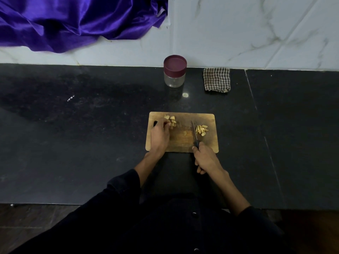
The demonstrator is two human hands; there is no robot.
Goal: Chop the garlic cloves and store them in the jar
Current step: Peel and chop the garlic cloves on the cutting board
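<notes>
My left hand (160, 135) pinched a clove from the pale whole garlic cloves (171, 120), far-left on the wooden chopping board (180, 142). My right hand (205, 158) gripped the black-handled knife (195, 136), its blade pointing away, just right of them.

The scene is dim and soft, with mild grain in the dark areas. A small bright glare spot sits on the black counter (91, 143) just in front of the jar (174, 71). The purple cloth (73, 21) shows satin highlights. The wall (256, 30) is the brightest part. The counter's back edge bows from wide-angle distortion. Fine detail on the board (183, 142) is smeared.
</notes>
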